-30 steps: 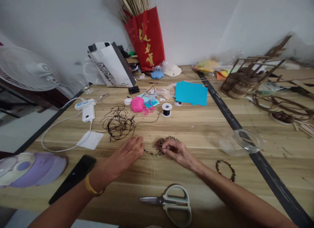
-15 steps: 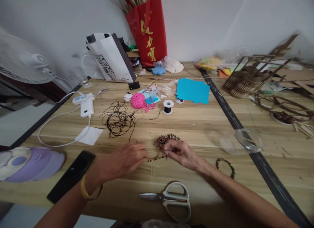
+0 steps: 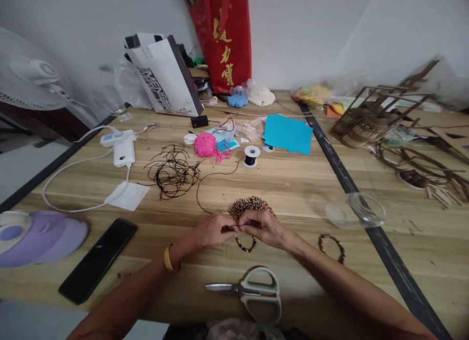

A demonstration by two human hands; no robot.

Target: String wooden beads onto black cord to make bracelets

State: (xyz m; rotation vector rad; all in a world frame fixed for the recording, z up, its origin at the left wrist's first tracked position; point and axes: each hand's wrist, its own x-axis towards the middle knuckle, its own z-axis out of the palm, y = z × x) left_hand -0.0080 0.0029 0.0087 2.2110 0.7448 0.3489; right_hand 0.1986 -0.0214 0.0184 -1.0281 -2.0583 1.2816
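Close together at the table's middle, my left hand (image 3: pixel 216 228) and my right hand (image 3: pixel 264 227) pinch the dark cord of a beaded string. Its multicoloured beads (image 3: pixel 246 248) hang in a loop below my fingers. Just behind the hands lies a pile of small multicoloured beads (image 3: pixel 252 203). From a spool of black cord (image 3: pixel 250 157) a thin line runs down toward my left hand. Scissors (image 3: pixel 252 290) lie in front of me, blades pointing left. To the right of my right forearm rests a beaded bracelet (image 3: pixel 332 247).
A black phone (image 3: pixel 98 259) and a purple-and-white device (image 3: pixel 40 237) lie at left, near a power bank (image 3: pixel 124 149). Behind are tangled black cord (image 3: pixel 172 174), pink yarn (image 3: pixel 205 144) and blue sheets (image 3: pixel 288 134). A clear round container (image 3: pixel 368 210) stands right.
My left hand has moved right to meet my right hand. The beaded string, stretched out between the hands before, now hangs as a loop. The view has shifted slightly.
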